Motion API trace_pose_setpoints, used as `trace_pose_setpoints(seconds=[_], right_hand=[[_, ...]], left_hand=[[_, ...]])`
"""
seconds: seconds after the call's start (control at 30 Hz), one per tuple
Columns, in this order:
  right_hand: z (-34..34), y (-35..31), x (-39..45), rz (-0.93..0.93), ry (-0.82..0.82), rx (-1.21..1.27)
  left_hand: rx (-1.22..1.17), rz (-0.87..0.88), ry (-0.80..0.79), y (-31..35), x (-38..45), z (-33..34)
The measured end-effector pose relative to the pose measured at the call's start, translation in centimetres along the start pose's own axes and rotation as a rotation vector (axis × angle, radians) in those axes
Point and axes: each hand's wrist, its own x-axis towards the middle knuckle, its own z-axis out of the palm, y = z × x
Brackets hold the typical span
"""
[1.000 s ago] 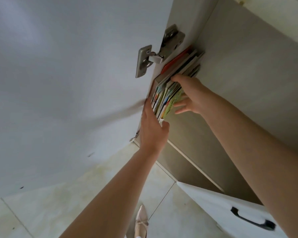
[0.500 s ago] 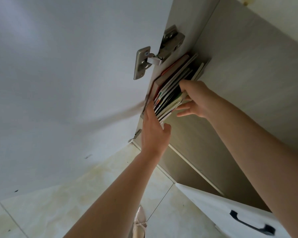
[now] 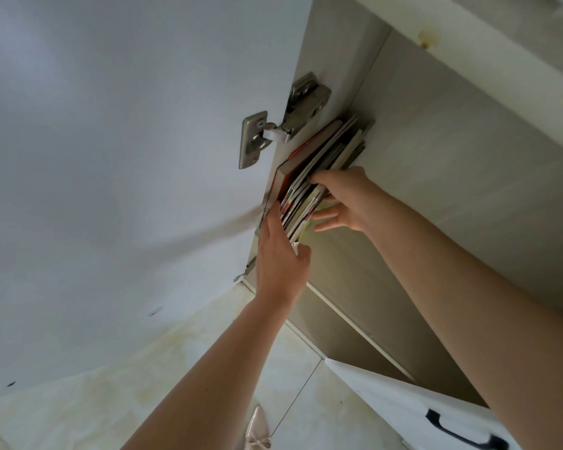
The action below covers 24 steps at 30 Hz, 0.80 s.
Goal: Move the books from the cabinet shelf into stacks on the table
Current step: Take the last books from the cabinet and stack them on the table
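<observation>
Cabinet shelf [image 3: 355, 280]: I see thin floppy books [image 3: 309, 186], left hand [image 3: 280, 254] flat bracing, right hand [image 3: 345, 199] pinching; grip whole bundle's spines.

A white door [image 3: 111, 157] stands open on the left, held by a shiny metal hinge [image 3: 273, 131]. Below is a pale tiled floor [image 3: 127, 384] with a pink shoe [image 3: 256, 431] on it. A second white door [image 3: 403, 407] has a black handle [image 3: 462, 433].
</observation>
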Motion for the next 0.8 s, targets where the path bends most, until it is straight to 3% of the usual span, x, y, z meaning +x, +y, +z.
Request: trace_pose_setpoints(seconds=[0.33,0.5,0.67,0.8], right_hand=[[-0.2,-0.9,-0.4,0.027,-0.065,-0.098],[0.8,-0.8,0.0,0.017,-0.052,-0.103],[1.2,-1.0,0.3,0.013,-0.057,-0.117],[0.9,-1.4,0.4,0.034,-0.070,-0.174]], left_hand=[[0.007,-0.045,-0.018,0.6,0.3,-0.5],[-0.020,-0.090,0.124,1.0,-0.8,-0.4],[-0.005,-0.042,0.041,0.8,-1.0,0.1],[-0.045,-0.056,0.092,0.8,-1.1,0.2]])
